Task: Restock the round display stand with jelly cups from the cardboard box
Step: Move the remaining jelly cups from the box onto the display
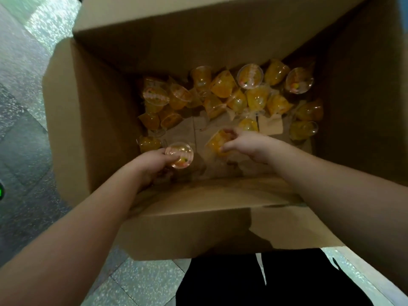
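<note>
The jelly cups (231, 93) lie loose on the floor of the box (92, 120), most of them heaped beyond our hands along the far wall, a few stragglers just left of our left hand, tipped every way with some lids up. We have one in each hand: our left hand (154, 164) closes around a cup (180, 154) from below and the side, its clear lid facing up, while our right hand (247, 144) pinches a tilted cup (217, 141) between thumb and fingers. We judge that we take two at once to save trips to the stand, which is not in view. Both forearms reach down over the near flap (198, 230), wrists bent inward, hands close together above the bare cardboard. Beneath our elbows we see dark trousers (287, 279) and speckled floor (22, 85).
</note>
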`<state>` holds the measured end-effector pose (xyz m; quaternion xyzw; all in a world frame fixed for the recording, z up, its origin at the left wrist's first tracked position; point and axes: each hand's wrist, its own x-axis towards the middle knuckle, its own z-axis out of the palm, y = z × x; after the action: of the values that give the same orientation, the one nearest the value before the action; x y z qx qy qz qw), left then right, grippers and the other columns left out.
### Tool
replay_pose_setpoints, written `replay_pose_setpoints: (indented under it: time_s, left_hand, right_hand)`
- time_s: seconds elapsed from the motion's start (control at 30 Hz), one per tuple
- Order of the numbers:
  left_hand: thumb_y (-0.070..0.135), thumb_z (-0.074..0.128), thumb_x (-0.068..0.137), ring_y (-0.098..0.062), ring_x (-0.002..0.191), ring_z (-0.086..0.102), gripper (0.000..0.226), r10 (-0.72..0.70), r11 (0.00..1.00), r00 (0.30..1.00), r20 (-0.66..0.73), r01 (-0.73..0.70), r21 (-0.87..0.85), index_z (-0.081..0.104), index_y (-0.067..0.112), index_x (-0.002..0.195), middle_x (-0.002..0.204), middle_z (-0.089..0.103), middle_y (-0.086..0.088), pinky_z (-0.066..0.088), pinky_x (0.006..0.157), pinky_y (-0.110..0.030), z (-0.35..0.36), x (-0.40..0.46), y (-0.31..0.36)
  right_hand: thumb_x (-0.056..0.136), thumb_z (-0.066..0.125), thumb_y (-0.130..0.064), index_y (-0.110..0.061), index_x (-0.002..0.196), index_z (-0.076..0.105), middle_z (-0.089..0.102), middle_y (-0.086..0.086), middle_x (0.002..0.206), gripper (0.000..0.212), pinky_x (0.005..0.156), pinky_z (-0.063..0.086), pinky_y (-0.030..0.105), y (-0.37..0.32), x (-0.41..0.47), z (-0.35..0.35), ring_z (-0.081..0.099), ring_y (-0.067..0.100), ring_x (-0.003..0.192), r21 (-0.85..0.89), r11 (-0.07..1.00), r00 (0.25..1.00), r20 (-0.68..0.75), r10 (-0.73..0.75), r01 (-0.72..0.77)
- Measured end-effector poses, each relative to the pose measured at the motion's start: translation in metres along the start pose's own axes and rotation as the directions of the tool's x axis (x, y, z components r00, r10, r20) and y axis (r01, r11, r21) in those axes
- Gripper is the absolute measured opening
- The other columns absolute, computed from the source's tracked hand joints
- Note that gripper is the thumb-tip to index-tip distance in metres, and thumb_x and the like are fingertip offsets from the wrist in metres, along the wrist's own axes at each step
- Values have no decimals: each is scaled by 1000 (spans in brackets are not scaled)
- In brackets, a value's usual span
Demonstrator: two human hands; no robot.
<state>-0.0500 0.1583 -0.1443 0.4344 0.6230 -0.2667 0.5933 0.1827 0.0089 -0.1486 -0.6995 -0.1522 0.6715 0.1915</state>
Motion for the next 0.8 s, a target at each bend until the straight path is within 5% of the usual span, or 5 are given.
replay_pose_setpoints:
  time_s: [0.17,0.33,0.43,0.63,0.8]
  left_hand:
    - [39,66,91,-20,87,67,47,171,976,983,63,-161,-147,56,27,135,112,72,-10,55,69,-29,49,-60,43]
    - [37,63,95,-21,83,64,34,287,956,947,144,-274,-103,62,23,126,100,75,-9,51,72,-31,129,-116,81]
    - [37,62,95,-22,85,66,40,329,944,916,228,-328,-47,59,18,130,103,75,-11,55,68,-27,181,-148,99]
    - [42,59,95,-26,107,66,42,335,907,865,372,-404,121,58,21,132,107,75,-4,52,86,-33,274,-205,124]
    - [43,59,96,-23,104,66,39,315,866,844,434,-443,233,60,22,129,106,75,-3,52,82,-30,351,-235,134]
  right_hand:
    - [81,79,-25,-40,148,29,38,-4,155,85,115,37,45,30,-79,-47,42,18,137,144,958,966,-116,-232,247]
    - [81,79,-11,-41,138,37,51,-19,133,77,97,42,13,82,-166,-82,52,-3,118,245,861,871,-343,-353,445]
    - [80,80,-9,-39,136,40,55,-21,128,75,104,41,24,117,-215,-95,53,1,119,283,804,800,-488,-348,523]
    - [75,82,-7,-37,125,45,59,-11,123,69,104,46,31,183,-293,-109,60,-3,109,369,705,714,-643,-276,605]
    - [54,89,-55,-51,119,44,59,-14,127,79,112,40,45,231,-330,-118,56,7,121,364,704,650,-738,-181,609]
